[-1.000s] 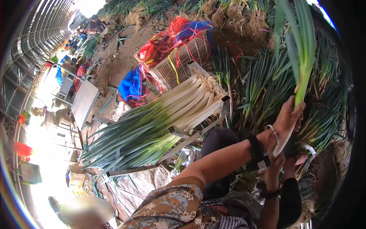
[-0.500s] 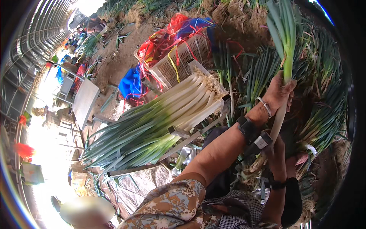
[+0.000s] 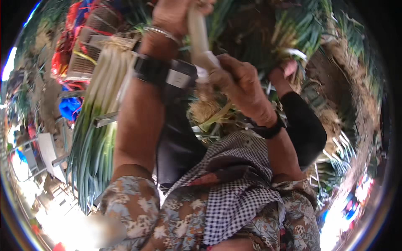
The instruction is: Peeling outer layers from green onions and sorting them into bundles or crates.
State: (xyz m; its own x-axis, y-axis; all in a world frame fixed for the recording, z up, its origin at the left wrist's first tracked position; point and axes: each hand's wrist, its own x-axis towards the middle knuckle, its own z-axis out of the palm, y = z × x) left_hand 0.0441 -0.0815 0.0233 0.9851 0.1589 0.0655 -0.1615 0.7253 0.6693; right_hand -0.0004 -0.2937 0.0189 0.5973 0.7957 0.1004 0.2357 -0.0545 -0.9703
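Note:
A large green onion (image 3: 197, 31) runs down from the top edge of the view, its pale shaft held in both hands. Around its upper part the fingers of my left hand (image 3: 171, 14) are wrapped; a bracelet and a black wrist strap are on that arm. Lower down, my right hand (image 3: 243, 85) closes on the shaft's white lower end, slightly blurred. Pale tangled roots (image 3: 204, 109) show just below the right hand. The onion's green leaves lie beyond the frame.
A row of large green onions (image 3: 100, 88) lies on a metal-framed stand at left. Behind it is a plastic crate (image 3: 90, 46) with red and blue netting. More green onions (image 3: 305, 29) lie at upper right. A blue bundle (image 3: 70, 108) and a light board (image 3: 51, 155) are farther left.
My view has turned, so the stand and crate now appear farther left. Both hands and the onion have shifted left and up in view; both hands still grip it.

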